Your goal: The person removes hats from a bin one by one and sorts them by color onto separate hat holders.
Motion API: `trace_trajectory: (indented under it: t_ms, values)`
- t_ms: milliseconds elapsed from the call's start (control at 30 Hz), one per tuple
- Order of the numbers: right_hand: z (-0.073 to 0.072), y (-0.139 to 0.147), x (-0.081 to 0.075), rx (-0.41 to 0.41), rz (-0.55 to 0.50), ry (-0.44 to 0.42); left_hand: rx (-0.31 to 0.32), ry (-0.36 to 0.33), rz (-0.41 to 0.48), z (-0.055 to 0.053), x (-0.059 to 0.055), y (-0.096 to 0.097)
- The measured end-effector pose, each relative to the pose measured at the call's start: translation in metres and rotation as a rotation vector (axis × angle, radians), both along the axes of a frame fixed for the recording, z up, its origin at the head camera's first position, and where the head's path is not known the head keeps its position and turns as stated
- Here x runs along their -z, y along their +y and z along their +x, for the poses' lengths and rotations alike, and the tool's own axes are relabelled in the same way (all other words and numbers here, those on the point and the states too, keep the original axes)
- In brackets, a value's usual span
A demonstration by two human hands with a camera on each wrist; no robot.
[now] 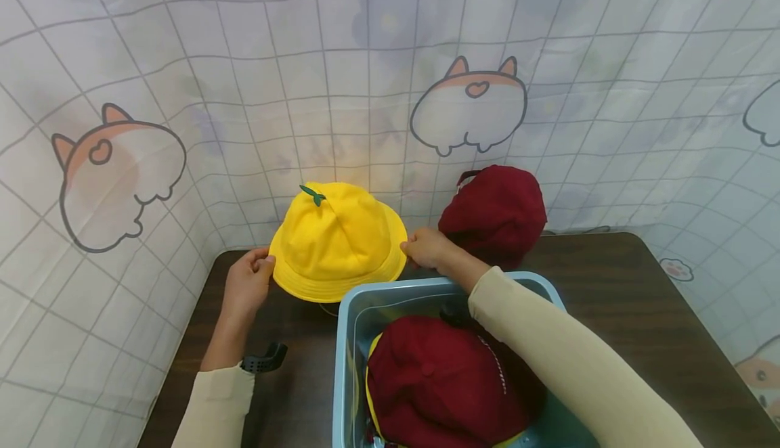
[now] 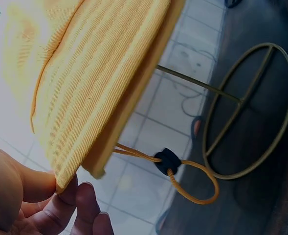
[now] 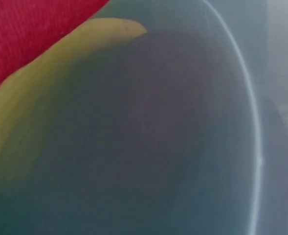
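Note:
A yellow bucket hat [image 1: 338, 241] with a green sprout on its crown sits on a thin wire hat stand [image 2: 240, 101], whose oval base rests on the table. At the brim's left edge, my left hand [image 1: 246, 285] pinches the fabric between thumb and fingers. My right hand [image 1: 431, 248] reaches across the basin and pinches the opposite edge of the brim. Below the hat hangs a looped cord with a dark toggle [image 2: 167, 161]. The right wrist view looks into the basin, with that hand out of sight.
A blue plastic basin [image 1: 340, 367] stands in front, holding a dark red cap [image 1: 426, 373] with yellow fabric under it. Another dark red cap [image 1: 500, 208] is behind it at the right. A patterned cloth wall [image 1: 365, 116] rises behind the dark wooden table [image 1: 634, 312].

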State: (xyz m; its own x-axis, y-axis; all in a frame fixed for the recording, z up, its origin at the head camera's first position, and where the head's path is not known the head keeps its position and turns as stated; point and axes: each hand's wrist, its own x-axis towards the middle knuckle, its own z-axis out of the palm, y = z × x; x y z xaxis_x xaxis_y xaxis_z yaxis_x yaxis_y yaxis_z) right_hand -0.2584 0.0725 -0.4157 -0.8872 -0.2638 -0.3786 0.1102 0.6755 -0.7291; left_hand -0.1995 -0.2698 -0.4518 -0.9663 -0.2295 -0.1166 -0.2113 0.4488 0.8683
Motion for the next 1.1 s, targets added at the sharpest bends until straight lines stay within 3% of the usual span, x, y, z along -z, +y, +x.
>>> trace_trajectory:
  t_ms: [267,600,800,967,1100]
  values:
    - [-0.001,-0.003,-0.001,-0.029,0.09,-0.027,-0.019,0.038,-0.051,-0.004,0.017,0.001]
    - [-0.004,-0.005,0.0,-0.1,0.233,-0.018,-0.007,0.077,-0.197,-0.011,0.025,0.005]
    - [-0.004,-0.007,0.004,-0.132,0.267,0.002,-0.009,0.075,-0.205,-0.017,0.032,0.004]
    - [-0.005,-0.005,0.003,-0.125,0.249,-0.031,0.018,0.043,-0.187,-0.019,0.028,0.004]
    - [-0.005,-0.002,0.001,-0.116,0.179,-0.065,0.133,-0.068,-0.15,-0.022,0.014,-0.002]
